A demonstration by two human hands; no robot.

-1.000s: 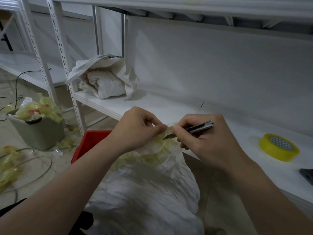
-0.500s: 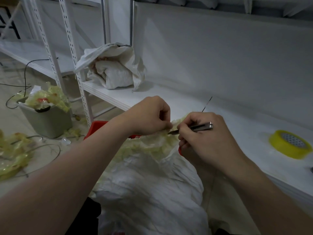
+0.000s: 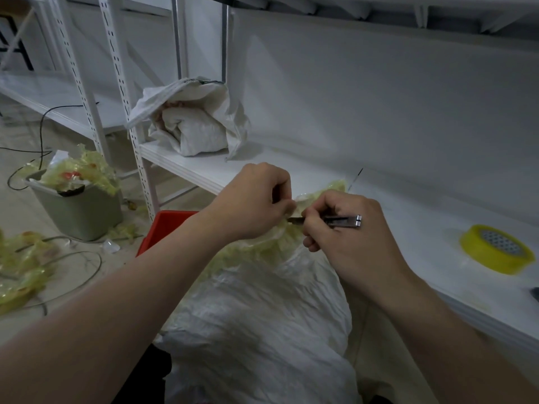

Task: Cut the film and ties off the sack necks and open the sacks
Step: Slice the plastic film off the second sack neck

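A white woven sack (image 3: 259, 325) stands in front of me, its neck wrapped in yellowish film (image 3: 262, 247). My left hand (image 3: 252, 201) pinches the film at the top of the neck. My right hand (image 3: 347, 234) grips a metal utility knife (image 3: 338, 221), whose blade tip points left into the film right beside my left fingers. A second white sack (image 3: 194, 123) lies open on the shelf behind.
A white shelf board (image 3: 408, 228) runs along the right with a yellow tape roll (image 3: 495, 247) on it. A red crate (image 3: 166, 228) sits behind the sack. A grey bin (image 3: 78, 212) full of film scraps and loose film (image 3: 20, 269) lie on the floor at left.
The view has tilted and shifted slightly. Both hands stay at the sack neck, with the knife blade still at the film by my left fingers.
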